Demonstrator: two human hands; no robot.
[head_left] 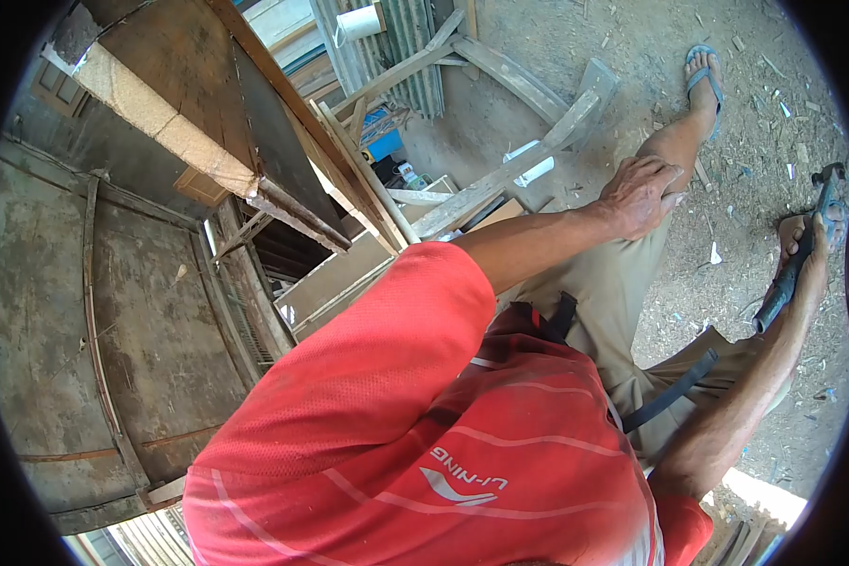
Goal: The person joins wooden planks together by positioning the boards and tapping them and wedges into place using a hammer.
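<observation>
My left hand (640, 196) rests over my bent knee, its fingers curled together; whatever may be between them is hidden. At the right, my right hand (816, 253) is closed around the middle of a hammer (778, 297). The hammer's dark grip points down toward my body, and its metal head lies beyond my fingers, above my sandalled foot. Beige trousers (599, 288) cover my upper legs.
A wooden frame (514, 80) stands ahead, with a white container (530, 163) beside it. Wooden panels (160, 321) and a rough beam (165, 123) are at the left. Corrugated sheets (415, 61) lean at the top. Wood scraps litter the ground (689, 292).
</observation>
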